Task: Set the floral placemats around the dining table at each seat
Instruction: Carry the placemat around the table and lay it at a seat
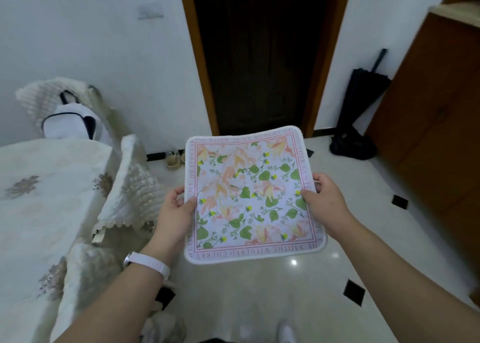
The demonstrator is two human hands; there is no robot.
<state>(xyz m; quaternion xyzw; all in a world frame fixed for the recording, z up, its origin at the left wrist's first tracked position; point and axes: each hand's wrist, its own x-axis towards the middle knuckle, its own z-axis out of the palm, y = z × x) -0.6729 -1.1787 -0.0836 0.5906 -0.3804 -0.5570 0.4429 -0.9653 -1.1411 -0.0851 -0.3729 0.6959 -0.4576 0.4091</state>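
I hold a square floral placemat (249,194) flat in front of me, above the floor. It has green leaves, pink and orange flowers and a pink lettered border. My left hand (176,207) grips its left edge, thumb on top. My right hand (324,199) grips its right edge the same way. The dining table (46,199), covered with a white embroidered cloth, lies to my left, apart from the mat. No placemat shows on the visible part of the table.
Chairs with white lace covers (130,186) stand along the table's near side. A white bag (70,120) sits on a far chair. A dark doorway (259,57) is ahead, a black umbrella (358,114) leans at right beside a wooden cabinet (436,124). Glossy tiled floor (259,290) lies below.
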